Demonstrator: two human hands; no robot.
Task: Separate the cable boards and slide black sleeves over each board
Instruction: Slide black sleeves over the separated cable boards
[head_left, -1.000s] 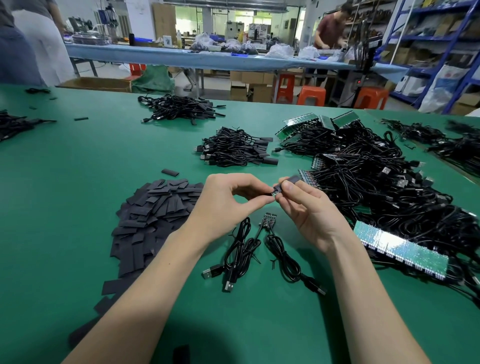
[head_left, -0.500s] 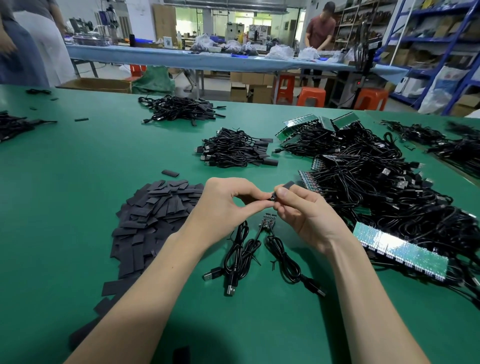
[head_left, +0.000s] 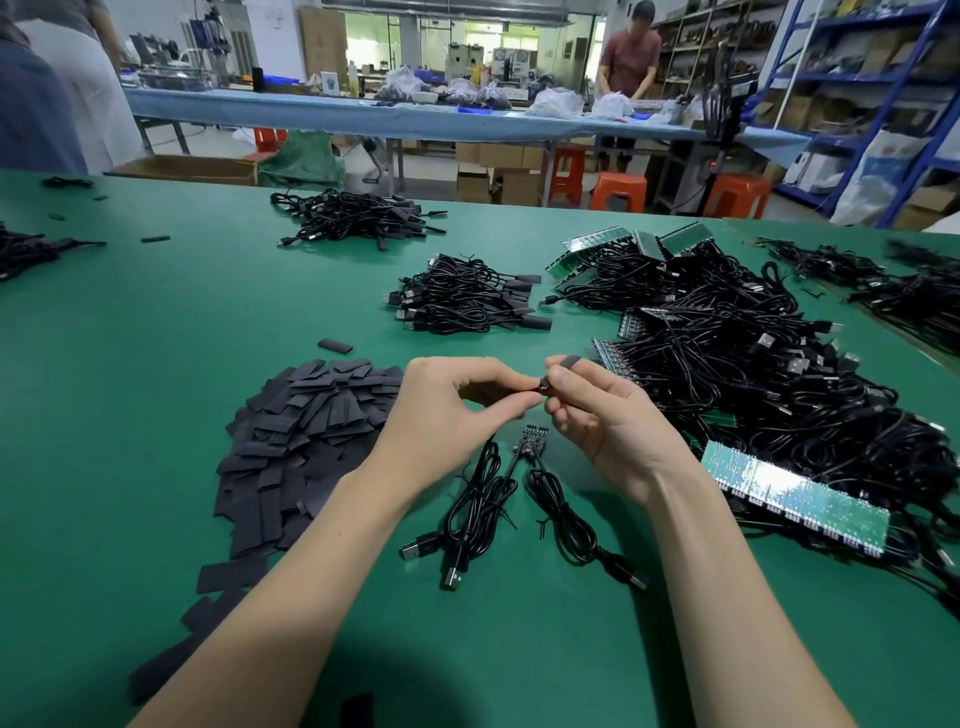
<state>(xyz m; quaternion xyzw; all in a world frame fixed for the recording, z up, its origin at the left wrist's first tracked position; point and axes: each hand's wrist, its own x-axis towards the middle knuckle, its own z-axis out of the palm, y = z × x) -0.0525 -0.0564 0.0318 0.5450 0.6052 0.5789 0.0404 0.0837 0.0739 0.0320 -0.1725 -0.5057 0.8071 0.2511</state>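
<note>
Head view: left hand (head_left: 447, 410) and right hand (head_left: 605, 415) fingers pinch one black sleeve (head_left: 567, 364) and its board above the green worktop (head_left: 156, 322).

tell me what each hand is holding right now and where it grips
The right hand pinches a black sleeve along its sides. The left hand pinches something small at the sleeve's near end, too hidden to name.

1. A long blue-covered bench (head_left: 311, 111) crosses the background, carrying plastic bags (head_left: 553, 101).
2. Orange stools (head_left: 618, 189) stand beneath it, beside cardboard boxes (head_left: 498, 171).
3. Blue shelving (head_left: 883, 78) fills the right side.
4. A person (head_left: 628, 52) stands behind the far bench.
</note>
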